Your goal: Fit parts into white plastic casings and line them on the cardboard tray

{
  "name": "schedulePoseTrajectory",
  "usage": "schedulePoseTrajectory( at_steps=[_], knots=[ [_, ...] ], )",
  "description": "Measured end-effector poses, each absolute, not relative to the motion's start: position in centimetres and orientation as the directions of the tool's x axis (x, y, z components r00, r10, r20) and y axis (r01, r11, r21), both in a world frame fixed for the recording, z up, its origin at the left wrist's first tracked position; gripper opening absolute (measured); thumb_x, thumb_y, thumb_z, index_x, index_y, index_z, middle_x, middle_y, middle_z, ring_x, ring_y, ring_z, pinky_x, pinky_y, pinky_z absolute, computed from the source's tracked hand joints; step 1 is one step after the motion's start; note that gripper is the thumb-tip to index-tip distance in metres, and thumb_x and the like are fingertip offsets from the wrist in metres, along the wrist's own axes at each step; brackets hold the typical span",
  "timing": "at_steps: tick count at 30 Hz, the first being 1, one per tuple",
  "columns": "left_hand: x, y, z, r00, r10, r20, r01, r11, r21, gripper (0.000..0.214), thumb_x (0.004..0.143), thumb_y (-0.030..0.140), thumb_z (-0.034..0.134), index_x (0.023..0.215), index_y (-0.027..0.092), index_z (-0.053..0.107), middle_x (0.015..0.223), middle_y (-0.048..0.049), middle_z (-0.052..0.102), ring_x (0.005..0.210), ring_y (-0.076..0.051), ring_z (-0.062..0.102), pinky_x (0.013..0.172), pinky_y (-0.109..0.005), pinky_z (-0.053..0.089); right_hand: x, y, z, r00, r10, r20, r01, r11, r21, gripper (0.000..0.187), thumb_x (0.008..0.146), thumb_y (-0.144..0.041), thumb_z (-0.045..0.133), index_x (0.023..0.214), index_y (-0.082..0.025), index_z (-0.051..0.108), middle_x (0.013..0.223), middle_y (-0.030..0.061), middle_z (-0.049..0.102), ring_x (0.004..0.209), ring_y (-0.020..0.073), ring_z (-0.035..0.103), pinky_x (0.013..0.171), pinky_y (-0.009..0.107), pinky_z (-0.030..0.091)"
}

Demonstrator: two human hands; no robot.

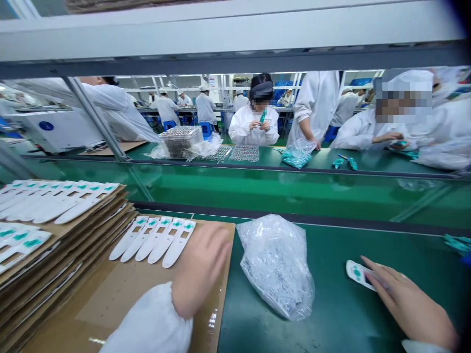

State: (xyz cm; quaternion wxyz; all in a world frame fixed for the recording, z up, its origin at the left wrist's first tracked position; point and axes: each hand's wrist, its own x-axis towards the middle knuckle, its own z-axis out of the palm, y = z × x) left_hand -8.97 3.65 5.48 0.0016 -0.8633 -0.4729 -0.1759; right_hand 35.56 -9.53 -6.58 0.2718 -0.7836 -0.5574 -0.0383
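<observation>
My right hand (412,299) grips a white plastic casing (358,274) with green marks on its end, above the green table at the right. My left hand (202,267) is over the cardboard sheet (110,294), beside a row of similar white casings; it is smeared by motion, and its fingertips are hard to make out. Each casing in that row (154,240) is long and rounded, with a square window and a green piece near its top. Between my hands sits a clear plastic bag (275,269) full of small, pale parts.
Stacked cardboard sheets (73,245) bearing more white casings rise at the left. Green parts (458,243) lie at the right edge. A rail (221,208) borders the table's back. Beyond it, people in white coats work at another bench with a bag of green parts (297,154).
</observation>
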Motion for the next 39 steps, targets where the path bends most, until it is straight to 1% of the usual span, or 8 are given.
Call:
schedulePoseTrajectory(
  at_steps=[3,7,9,11,14,16,31,39],
  knots=[
    [-2.9,1.3,5.3,0.774,0.565,0.286,0.52,-0.825,0.222,0.024,0.103,0.019,0.045,0.095,0.02,0.067,0.099,-0.0057,0.071,0.093,-0.022,0.066,0.083,-0.036,0.052,33.0,-9.4,-3.7,0.295,0.934,0.199,0.892,-0.195,-0.407,0.057,0.093,-0.062,0.047,0.127,-0.025,0.075,0.102,0.013,0.077,0.089,0.0331,0.075,0.061,0.038,0.06],
    [1.2,1.0,3.3,0.811,0.525,0.257,0.472,-0.848,0.242,0.017,0.092,0.013,0.062,0.076,0.018,0.064,0.084,-0.0052,0.068,0.078,-0.023,0.065,0.068,-0.035,0.051,29.2,-9.9,0.0,0.302,0.933,0.195,0.786,-0.127,-0.605,0.049,0.098,-0.061,0.048,0.123,-0.029,0.074,0.1,0.0091,0.072,0.091,0.0274,0.071,0.08,0.038,0.058],
    [1.3,1.7,2.8,0.801,0.534,0.27,0.469,-0.841,0.271,0.017,0.091,0.01,0.062,0.075,0.017,0.064,0.083,-0.0046,0.068,0.077,-0.022,0.065,0.067,-0.035,0.051,26.5,-10.1,1.8,0.329,0.932,0.155,0.601,-0.08,-0.795,0.043,0.096,-0.06,0.057,0.118,-0.028,0.074,0.118,0.0102,0.072,0.107,0.0306,0.069,0.083,0.037,0.058],
    [0.7,2.2,2.8,0.78,0.549,0.3,0.461,-0.828,0.318,0.013,0.094,0.012,0.061,0.083,0.018,0.066,0.089,-0.0043,0.069,0.08,-0.021,0.067,0.068,-0.033,0.053,23.4,-9.7,3.5,0.279,0.96,0.016,0.284,-0.067,-0.956,0.044,0.097,-0.057,0.059,0.129,-0.028,0.067,0.117,0.0094,0.074,0.097,0.0273,0.074,0.072,0.033,0.06],
    [-0.3,2.5,3.1,0.727,0.583,0.362,0.446,-0.802,0.397,0.012,0.098,0.016,0.056,0.096,0.018,0.067,0.098,-0.005,0.069,0.088,-0.019,0.069,0.075,-0.031,0.057,19.5,-7.7,5.0,0.109,0.991,-0.077,-0.106,-0.066,-0.992,0.044,0.099,-0.051,0.06,0.135,-0.026,0.061,0.1,0.0057,0.078,0.069,0.019,0.076,0.058,0.027,0.058],
    [-0.7,2.4,3.0,0.694,0.599,0.4,0.426,-0.789,0.442,0.015,0.1,0.016,0.052,0.1,0.019,0.068,0.1,-0.0056,0.07,0.091,-0.018,0.071,0.079,-0.03,0.058,17.7,-5.7,4.9,0.072,0.996,-0.05,-0.21,-0.034,-0.977,0.043,0.096,-0.05,0.065,0.129,-0.023,0.066,0.094,0.0046,0.079,0.063,0.0173,0.074,0.054,0.026,0.058],
    [-1.2,2.4,3.1,0.555,0.586,0.591,0.307,-0.804,0.508,0.017,0.102,0.018,0.052,0.105,0.016,0.069,0.101,-0.0069,0.07,0.095,-0.016,0.069,0.087,-0.031,0.057,16.3,-2.8,1.0,0.312,0.95,0.022,-0.151,0.072,-0.986,0.053,0.084,-0.058,0.072,0.123,-0.024,0.063,0.095,0.0041,0.081,0.06,0.0221,0.075,0.061,0.037,0.061],
    [-3.0,-2.3,4.8,0.662,0.574,0.482,0.358,-0.807,0.469,0.02,0.103,0.02,0.05,0.104,0.019,0.069,0.104,-0.0057,0.07,0.095,-0.018,0.067,0.084,-0.034,0.057,16.6,-2.7,0.7,0.325,0.942,0.083,-0.098,0.121,-0.988,0.063,0.081,-0.063,0.071,0.128,-0.022,0.062,0.099,0.0055,0.081,0.063,0.0234,0.076,0.057,0.036,0.061]
  ],
)
